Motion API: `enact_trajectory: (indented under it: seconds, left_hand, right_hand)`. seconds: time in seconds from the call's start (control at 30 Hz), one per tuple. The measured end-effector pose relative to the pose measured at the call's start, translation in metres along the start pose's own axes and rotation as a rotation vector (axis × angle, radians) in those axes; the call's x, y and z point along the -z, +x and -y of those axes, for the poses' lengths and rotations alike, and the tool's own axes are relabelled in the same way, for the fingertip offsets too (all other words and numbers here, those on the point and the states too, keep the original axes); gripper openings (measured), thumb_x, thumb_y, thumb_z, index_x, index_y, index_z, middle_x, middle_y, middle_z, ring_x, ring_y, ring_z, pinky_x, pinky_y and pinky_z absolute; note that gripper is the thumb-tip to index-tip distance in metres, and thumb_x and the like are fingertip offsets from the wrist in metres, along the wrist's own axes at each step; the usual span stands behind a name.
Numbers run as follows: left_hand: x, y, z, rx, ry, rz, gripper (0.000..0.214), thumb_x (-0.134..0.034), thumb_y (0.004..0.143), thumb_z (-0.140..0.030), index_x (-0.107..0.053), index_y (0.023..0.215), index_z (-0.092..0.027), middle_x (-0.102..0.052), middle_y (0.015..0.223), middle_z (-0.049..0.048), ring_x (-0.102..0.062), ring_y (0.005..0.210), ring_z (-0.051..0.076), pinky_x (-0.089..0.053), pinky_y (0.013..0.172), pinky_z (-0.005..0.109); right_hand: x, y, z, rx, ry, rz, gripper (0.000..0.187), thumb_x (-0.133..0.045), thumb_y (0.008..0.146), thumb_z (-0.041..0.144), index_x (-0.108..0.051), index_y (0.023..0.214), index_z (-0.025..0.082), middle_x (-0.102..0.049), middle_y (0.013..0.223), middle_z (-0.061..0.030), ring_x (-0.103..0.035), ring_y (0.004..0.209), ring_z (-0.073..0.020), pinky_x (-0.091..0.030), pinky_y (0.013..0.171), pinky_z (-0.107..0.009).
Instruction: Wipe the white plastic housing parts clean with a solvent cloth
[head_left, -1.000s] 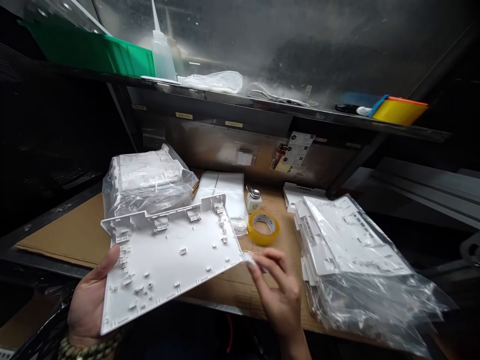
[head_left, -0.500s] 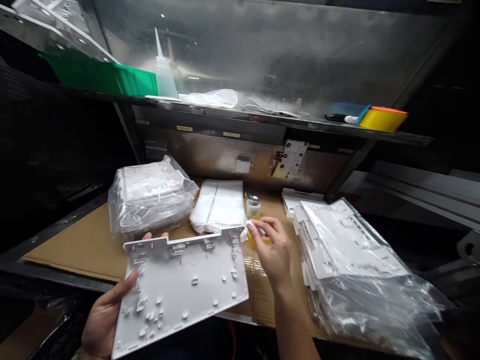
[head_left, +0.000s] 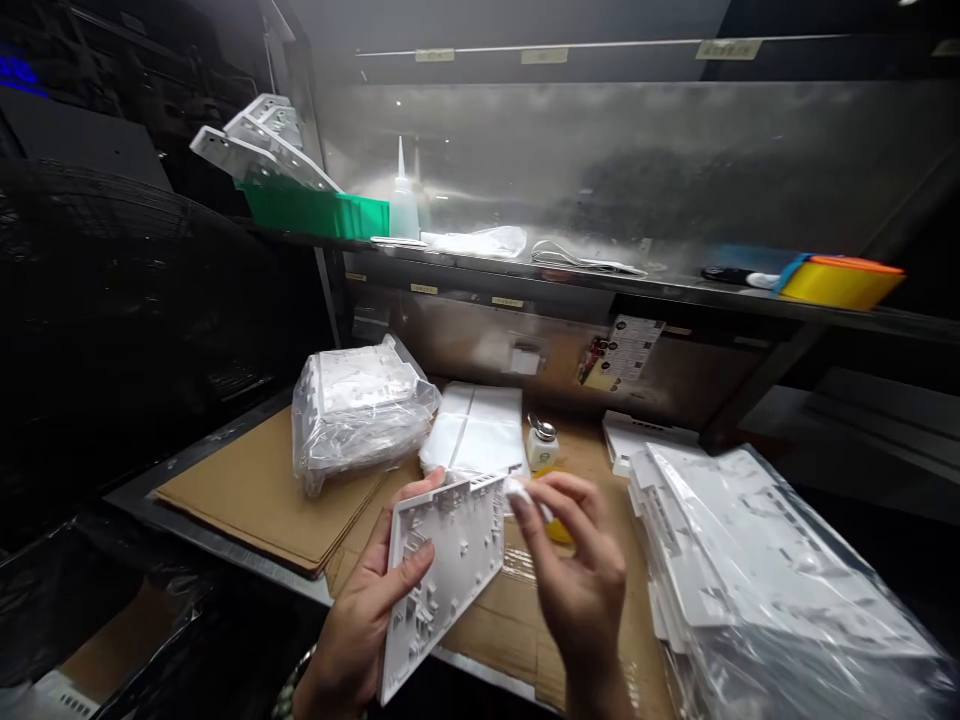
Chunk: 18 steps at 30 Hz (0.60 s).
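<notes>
My left hand (head_left: 367,610) grips a white moulded plastic panel (head_left: 442,565) by its left edge, thumb on the ribbed inner face. The panel is tilted steeply, its far corner up. My right hand (head_left: 577,570) is at that upper corner, thumb and forefinger pinched on a small white wad (head_left: 519,490) that touches the panel's edge. The other fingers are loosely curled. A yellow tape roll (head_left: 556,528) shows partly behind my right hand.
A bagged stack of white panels (head_left: 757,580) lies at right, another bagged stack (head_left: 360,415) at left, flat clear bags (head_left: 480,435) between. A small dispenser bottle (head_left: 541,447) stands behind. Cardboard (head_left: 255,490) covers the bench. The shelf above holds a green bin (head_left: 315,210), squeeze bottle (head_left: 403,195) and yellow box (head_left: 840,283).
The panel has tipped from nearly flat to steeply tilted and moved right. My right hand stayed at its upper corner with the white wad. The camera view has shifted left and up.
</notes>
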<state>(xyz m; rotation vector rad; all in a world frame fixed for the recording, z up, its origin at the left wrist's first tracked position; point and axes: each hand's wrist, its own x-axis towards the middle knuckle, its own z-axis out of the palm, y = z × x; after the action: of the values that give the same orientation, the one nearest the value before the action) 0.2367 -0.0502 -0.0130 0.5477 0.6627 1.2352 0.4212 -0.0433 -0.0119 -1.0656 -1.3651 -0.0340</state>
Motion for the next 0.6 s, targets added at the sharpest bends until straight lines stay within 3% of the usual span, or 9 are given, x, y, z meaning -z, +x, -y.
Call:
enact_trajectory:
  seconds: [0.1,0.2,0.3,0.37,0.43,0.53,0.6]
  left_hand:
    - [-0.018,-0.003,0.010,-0.046,0.084,0.010,0.050,-0.078,0.085,-0.022,-0.066,0.130,-0.040,-0.044,0.162,-0.0084,-0.032,0.153,0.030,-0.035,0.123,0.035]
    - [-0.025,-0.003,0.014,-0.077,0.105,0.015,0.048,-0.079,0.085,-0.023,-0.067,0.129,-0.038,-0.044,0.163,-0.0075,-0.034,0.152,0.029,-0.034,0.123,0.032]
    - [-0.025,-0.001,0.010,-0.087,0.119,-0.017,0.051,-0.079,0.084,-0.022,-0.066,0.131,-0.038,-0.043,0.163,-0.0072,-0.035,0.152,0.028,-0.037,0.120,0.029]
    - [-0.023,-0.001,0.004,-0.077,0.113,-0.043,0.056,-0.079,0.084,-0.022,-0.063,0.135,-0.039,-0.046,0.161,-0.0060,-0.037,0.151,0.028,-0.041,0.118,0.030]
    - [-0.020,0.000,-0.003,-0.077,0.087,-0.064,0.058,-0.079,0.084,-0.020,-0.062,0.136,-0.040,-0.049,0.159,-0.0053,-0.043,0.147,0.028,-0.045,0.115,0.031]
    - [-0.014,0.003,-0.013,-0.082,0.046,-0.075,0.065,-0.078,0.085,-0.016,-0.056,0.141,-0.040,-0.054,0.156,-0.0006,-0.058,0.135,0.029,-0.052,0.109,0.036]
    - [-0.008,0.006,-0.018,-0.076,0.033,-0.073,0.073,-0.076,0.085,-0.013,-0.049,0.147,-0.041,-0.061,0.149,0.0041,-0.066,0.124,0.030,-0.056,0.105,0.041]
  right_hand:
    - [-0.012,0.000,0.039,0.084,0.092,0.029,0.028,-0.070,0.091,0.010,-0.074,0.114,0.026,-0.064,0.105,-0.0043,-0.065,0.097,-0.0165,-0.057,0.085,-0.030]
    - [-0.018,0.001,0.040,0.131,0.069,0.038,0.032,-0.068,0.091,0.008,-0.073,0.117,0.027,-0.064,0.106,-0.0042,-0.064,0.097,-0.0160,-0.056,0.085,-0.031]
    - [-0.015,0.004,0.001,0.076,-0.057,-0.021,0.021,-0.068,0.094,0.017,-0.075,0.112,0.025,-0.065,0.105,-0.0054,-0.065,0.097,-0.0175,-0.056,0.085,-0.033]
    - [-0.008,0.005,-0.039,-0.080,-0.217,-0.022,0.019,-0.066,0.095,0.034,-0.077,0.107,0.024,-0.068,0.105,-0.0066,-0.065,0.095,-0.0195,-0.055,0.085,-0.035]
    - [0.001,0.004,-0.082,-0.271,-0.394,0.041,0.032,-0.060,0.095,0.048,-0.078,0.104,0.023,-0.070,0.108,-0.0078,-0.066,0.097,-0.0231,-0.053,0.083,-0.037]
    - [0.011,-0.001,-0.135,-0.424,-0.500,0.126,0.036,-0.059,0.087,0.049,-0.080,0.094,0.020,-0.072,0.101,-0.0121,-0.065,0.091,-0.0288,-0.049,0.078,-0.041]
    - [0.013,-0.006,-0.157,-0.495,-0.550,0.187,0.033,-0.061,0.081,0.046,-0.080,0.085,0.019,-0.073,0.095,-0.0150,-0.063,0.090,-0.0321,-0.047,0.080,-0.046]
